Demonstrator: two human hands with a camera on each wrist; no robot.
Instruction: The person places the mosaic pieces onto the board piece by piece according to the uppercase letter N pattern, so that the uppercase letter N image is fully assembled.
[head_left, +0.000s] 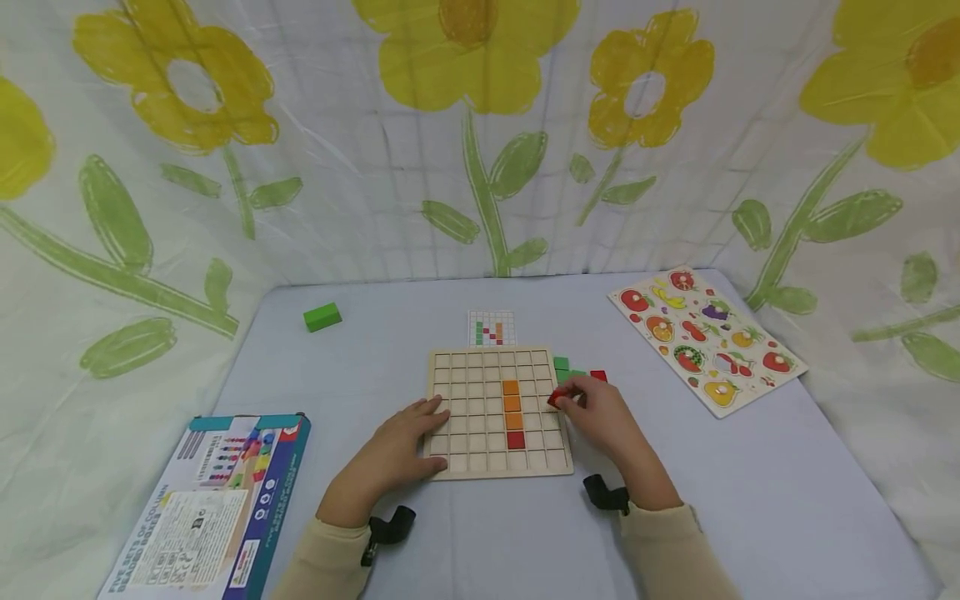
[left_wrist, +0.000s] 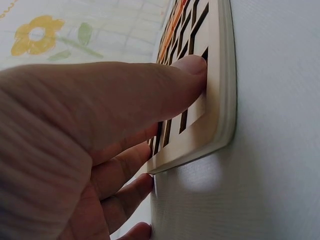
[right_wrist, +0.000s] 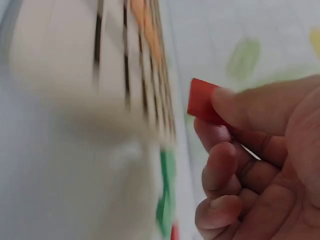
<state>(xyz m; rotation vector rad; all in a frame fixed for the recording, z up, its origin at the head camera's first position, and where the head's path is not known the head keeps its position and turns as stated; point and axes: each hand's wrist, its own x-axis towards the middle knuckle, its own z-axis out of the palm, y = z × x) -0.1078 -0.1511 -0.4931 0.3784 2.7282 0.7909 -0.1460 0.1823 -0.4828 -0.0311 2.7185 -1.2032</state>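
A wooden grid board (head_left: 480, 477) lies on the table in the head view. Three orange tiles (head_left: 512, 403) run down one of its columns, with a red tile (head_left: 516, 440) directly below them. At the board's left edge rests my left hand (head_left: 393, 446); in the left wrist view its thumb (left_wrist: 187, 75) presses the top face near a corner. My right hand (head_left: 600, 417) pinches a small red block (right_wrist: 202, 101) between thumb and fingers, by the board's right edge. Green blocks (head_left: 561, 364) and another red block (head_left: 598, 375) lie just beyond that hand, partly covered.
Behind the board lies a small pattern card (head_left: 491, 327) with coloured squares. A green block (head_left: 322, 317) sits at the back left, and a printed box (head_left: 202, 500) at the front left. A fruit puzzle board (head_left: 705, 337) lies at the back right. Flowered cloth hangs behind the table.
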